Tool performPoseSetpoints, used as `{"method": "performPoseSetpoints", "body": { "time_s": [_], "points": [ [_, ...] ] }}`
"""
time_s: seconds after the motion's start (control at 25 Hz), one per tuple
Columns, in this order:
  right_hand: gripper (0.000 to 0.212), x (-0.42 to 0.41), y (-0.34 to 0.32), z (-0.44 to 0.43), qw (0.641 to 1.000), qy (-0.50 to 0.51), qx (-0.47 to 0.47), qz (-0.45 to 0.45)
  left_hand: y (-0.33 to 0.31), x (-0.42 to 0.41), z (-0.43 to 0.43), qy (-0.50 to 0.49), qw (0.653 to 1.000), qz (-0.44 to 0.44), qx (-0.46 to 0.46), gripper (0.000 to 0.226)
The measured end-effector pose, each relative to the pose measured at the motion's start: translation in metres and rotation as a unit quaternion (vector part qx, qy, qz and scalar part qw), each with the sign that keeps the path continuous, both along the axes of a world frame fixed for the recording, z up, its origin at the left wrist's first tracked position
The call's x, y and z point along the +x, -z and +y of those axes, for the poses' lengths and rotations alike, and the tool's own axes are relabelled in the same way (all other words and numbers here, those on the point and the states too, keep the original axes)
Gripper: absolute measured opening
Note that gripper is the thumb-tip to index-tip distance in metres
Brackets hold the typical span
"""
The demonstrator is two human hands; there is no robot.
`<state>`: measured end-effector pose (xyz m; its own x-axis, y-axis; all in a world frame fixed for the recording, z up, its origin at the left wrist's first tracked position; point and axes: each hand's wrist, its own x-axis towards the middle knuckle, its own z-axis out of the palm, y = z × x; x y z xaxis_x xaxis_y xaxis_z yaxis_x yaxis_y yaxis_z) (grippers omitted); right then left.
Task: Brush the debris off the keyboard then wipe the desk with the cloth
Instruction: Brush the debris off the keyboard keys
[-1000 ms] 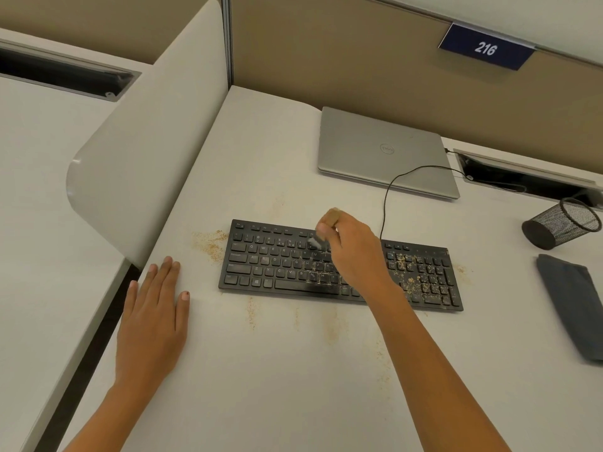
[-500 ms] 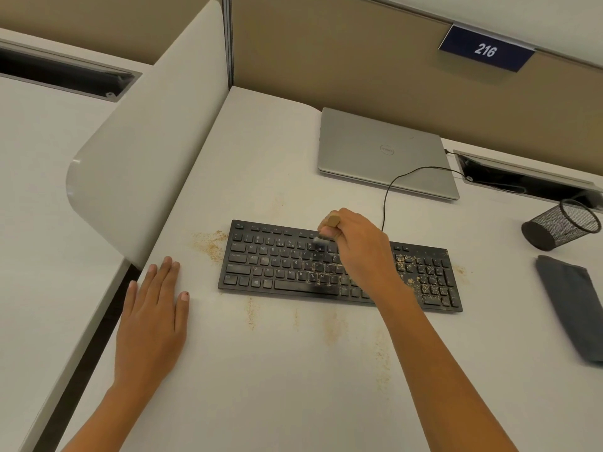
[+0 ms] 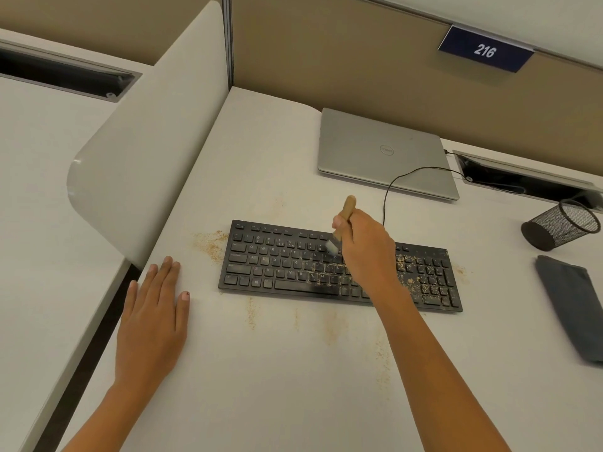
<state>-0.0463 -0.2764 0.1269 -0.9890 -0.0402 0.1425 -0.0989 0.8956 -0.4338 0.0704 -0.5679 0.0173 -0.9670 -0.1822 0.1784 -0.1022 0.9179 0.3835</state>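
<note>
1. Head view, right side: my right hand (image 3: 365, 252) is over the middle of the keyboard (image 3: 277, 265), its fingers curled round the wooden handle of the brush (image 3: 346, 212). The handle tilts up and away from me. The pale bristles (image 3: 331, 246) point down at the upper key rows and look blurred, so I cannot tell if they touch the keys.
2. Head view, left side: my left hand (image 3: 153, 314) lies flat on the desk (image 3: 261, 386), palm down, fingers straight and close together, holding nothing. It sits just left of the keyboard's near corner, apart from it.
3. The black keyboard lies across the middle of the desk, angled slightly. Tan debris (image 3: 414, 275) is thick over its right-hand keys and number pad, with a thinner scatter on the keys under my right hand. The left-hand keys look mostly bare.
4. More crumbs (image 3: 212, 241) lie on the desk just off the keyboard's left end. Faint streaks run along the desk in front of it, and a small patch sits off its right end.
5. The grey cloth (image 3: 574, 308) lies on the desk at the right edge, well apart from the keyboard.
6. Behind the keyboard rests a closed silver laptop (image 3: 381, 151), with a thin black cable (image 3: 386, 197) looping from the keyboard's back edge across it. A black mesh pen cup (image 3: 561, 228) lies tipped on its side near the cloth.
7. A white divider (image 3: 150, 141) stands along the desk's left, and a plate (image 3: 485, 50) reading 216 hangs on the back panel.
</note>
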Motion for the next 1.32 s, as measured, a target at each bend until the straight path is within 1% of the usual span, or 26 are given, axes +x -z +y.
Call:
{"method": "performPoseSetpoints", "body": {
  "time_s": [0.08,0.16,0.2,0.24,0.28,0.32,0.4,0.44,0.48,0.52,0.56,0.6,0.68,0.72,0.84,0.96,1.0,1.12,1.24,1.28,1.32],
  "points": [
    [0.026,-0.001,-0.001,0.0,0.999,-0.052,-0.005,-0.013,0.0,0.0,0.0,-0.001,1.0,0.001,0.002,0.062],
    [0.017,-0.002,-0.003,0.003,0.994,-0.083,0.058,-0.029,0.001,0.0,-0.001,0.001,1.0,0.001,0.003,0.062],
    [0.014,-0.003,-0.004,0.006,0.992,-0.079,0.099,-0.02,0.001,0.0,-0.001,0.002,1.0,0.001,0.003,0.062],
    [0.013,-0.004,-0.006,0.009,0.99,-0.069,0.12,-0.004,0.002,-0.001,-0.001,0.002,1.0,0.001,0.003,0.062],
    [0.014,-0.005,-0.007,0.011,0.991,-0.067,0.111,0.009,0.002,0.0,-0.001,0.002,1.0,0.001,0.002,0.062],
    [0.016,-0.005,-0.007,0.011,0.994,-0.079,0.079,0.012,0.003,0.0,-0.002,0.001,1.0,0.001,0.002,0.062],
    [0.018,-0.003,-0.005,0.009,0.994,-0.107,0.033,-0.01,0.002,0.0,-0.002,0.0,1.0,0.0,0.001,0.063],
    [0.017,-0.002,-0.004,0.011,0.993,-0.107,0.047,-0.024,0.002,0.0,-0.002,0.001,1.0,0.0,0.0,0.063],
    [0.015,-0.002,-0.003,0.014,0.992,-0.095,0.081,-0.027,0.002,0.0,-0.001,0.002,1.0,-0.001,0.0,0.063],
    [0.014,-0.003,-0.003,0.018,0.991,-0.076,0.11,-0.018,0.002,0.0,-0.001,0.003,1.0,-0.001,0.0,0.063],
    [0.014,-0.003,-0.003,0.022,0.992,-0.056,0.113,-0.004,0.002,0.0,-0.001,0.002,1.0,0.0,0.001,0.062],
    [0.017,-0.003,-0.003,0.022,0.995,-0.045,0.087,0.011,0.002,-0.001,-0.001,0.0,1.0,0.0,0.001,0.062],
    [0.023,-0.001,-0.001,0.018,0.999,-0.033,0.004,0.024,0.002,0.0,-0.002,0.0,1.0,0.001,0.0,0.062],
    [0.025,0.0,0.001,0.016,1.0,-0.023,-0.008,0.019,0.003,0.0,-0.002,0.0,1.0,0.002,-0.001,0.063],
    [0.03,0.002,0.004,0.018,0.999,0.028,0.017,0.011,0.003,0.0,-0.001,0.001,1.0,0.003,0.0,0.063],
    [0.03,0.004,0.002,0.018,0.998,0.052,-0.029,0.038,0.005,-0.001,-0.002,-0.001,1.0,0.005,0.0,0.063],
    [0.028,0.005,0.001,0.017,0.998,0.042,-0.03,0.03,0.005,-0.001,-0.003,-0.001,1.0,0.004,0.0,0.063],
    [0.027,0.006,-0.001,0.015,1.0,0.006,0.01,0.005,0.005,0.0,-0.002,0.0,1.0,0.001,0.0,0.063],
    [0.018,0.006,-0.007,0.015,0.998,-0.06,-0.001,0.015,0.005,0.001,-0.001,0.0,1.0,0.001,0.0,0.063],
    [0.016,0.005,-0.006,0.016,0.995,-0.09,0.029,0.015,0.005,0.001,-0.001,0.0,1.0,0.0,0.0,0.063],
    [0.014,0.004,-0.004,0.018,0.99,-0.111,0.08,0.018,0.005,0.0,-0.001,0.0,1.0,0.0,0.001,0.063]
  ]
}}
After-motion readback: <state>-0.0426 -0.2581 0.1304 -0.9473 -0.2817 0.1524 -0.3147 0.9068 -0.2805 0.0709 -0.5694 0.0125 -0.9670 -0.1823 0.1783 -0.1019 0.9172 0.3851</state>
